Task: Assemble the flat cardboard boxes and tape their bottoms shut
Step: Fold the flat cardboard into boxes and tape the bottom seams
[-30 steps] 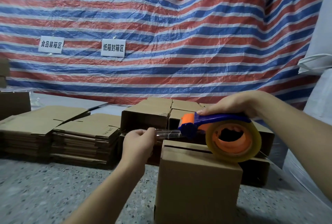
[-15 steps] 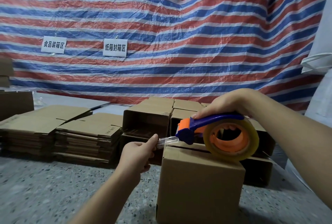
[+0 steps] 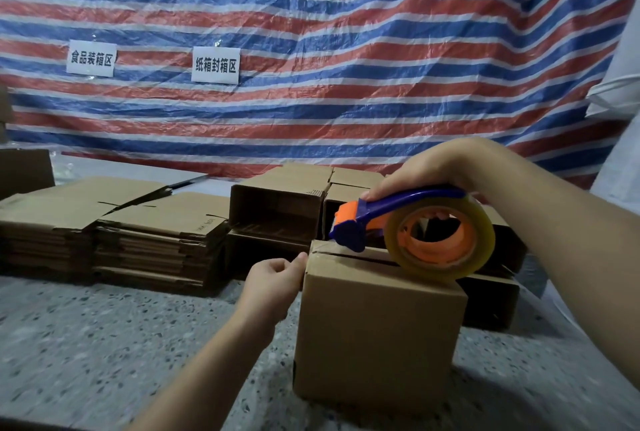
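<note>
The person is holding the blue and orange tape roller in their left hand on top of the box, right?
Not quite. The head view shows the right hand gripping the blue and orange tape roller on top of the box. The left hand is at the box's left top edge, pinching something there, probably the tape's end.

Bare floor (image 3: 104, 344) left of box (image 3: 377, 333)

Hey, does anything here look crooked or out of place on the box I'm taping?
Nothing looks damaged. The box stands upright, and its top flaps leave an open seam, not yet taped. The tape dispenser sits at that seam's left end.
</note>
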Tool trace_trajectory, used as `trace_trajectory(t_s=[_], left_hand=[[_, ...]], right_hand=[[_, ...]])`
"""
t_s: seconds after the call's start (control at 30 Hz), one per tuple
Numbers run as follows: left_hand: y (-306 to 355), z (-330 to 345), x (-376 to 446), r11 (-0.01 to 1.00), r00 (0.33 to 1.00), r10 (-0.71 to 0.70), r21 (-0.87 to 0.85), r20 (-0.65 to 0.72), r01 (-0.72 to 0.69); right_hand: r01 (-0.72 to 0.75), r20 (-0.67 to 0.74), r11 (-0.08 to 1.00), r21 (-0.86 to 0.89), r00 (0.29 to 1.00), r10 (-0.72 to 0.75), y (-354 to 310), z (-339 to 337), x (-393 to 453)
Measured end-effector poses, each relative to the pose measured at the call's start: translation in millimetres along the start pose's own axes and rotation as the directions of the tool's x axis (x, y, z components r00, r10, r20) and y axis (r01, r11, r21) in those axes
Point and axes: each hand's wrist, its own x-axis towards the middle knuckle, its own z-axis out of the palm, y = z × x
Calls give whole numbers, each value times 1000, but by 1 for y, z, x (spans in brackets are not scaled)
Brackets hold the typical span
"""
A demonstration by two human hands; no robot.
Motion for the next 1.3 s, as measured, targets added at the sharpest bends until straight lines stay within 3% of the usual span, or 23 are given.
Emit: trace_trajectory(t_s=[0.2, 0.37, 0.43, 0.53, 0.6, 0.7, 0.9, 1.0, 1.13, 1.3], left_hand=[[-3, 5, -5, 998, 998, -59, -27, 24, 60], [-10, 6, -8, 980, 973, -200, 17, 114, 200], [-12, 2, -10, 994, 992, -104, 50, 66, 101], [-3, -7, -21, 985, 982, 174, 22, -75, -173], [7, -6, -36, 951, 951, 308, 16, -21, -308], [7, 4, -55, 943, 945, 306, 99, 116, -318], [16, -2, -58, 906, 941, 305, 259, 149, -334], [30, -5, -50, 796, 925, 317, 472, 209, -379], [35, -5, -50, 522, 884, 393, 729, 254, -442], [38, -9, -49, 295, 839, 481, 854, 255, -429]], right_hand=[[-4, 0, 1000, 12, 1000, 4, -2, 0, -2], [-18, 3, 1000, 15, 1000, 17, -2, -1, 0], [-21, 11, 1000, 16, 1000, 20, -2, -1, 0], [-22, 11, 1000, 5, 1000, 22, -3, -1, 0], [-22, 4, 1000, -8, 1000, 22, -3, -1, 0], [-13, -17, 1000, -16, 1000, 13, -3, 0, -2], [7, -28, 1000, -2, 1000, -7, -3, 1, -6], [-4, -13, 1000, -3, 1000, 4, -4, 0, -6], [-21, 1, 999, -45, 1000, 21, -6, -2, -5], [-67, 16, 992, -103, 998, 69, -6, -8, -3]])
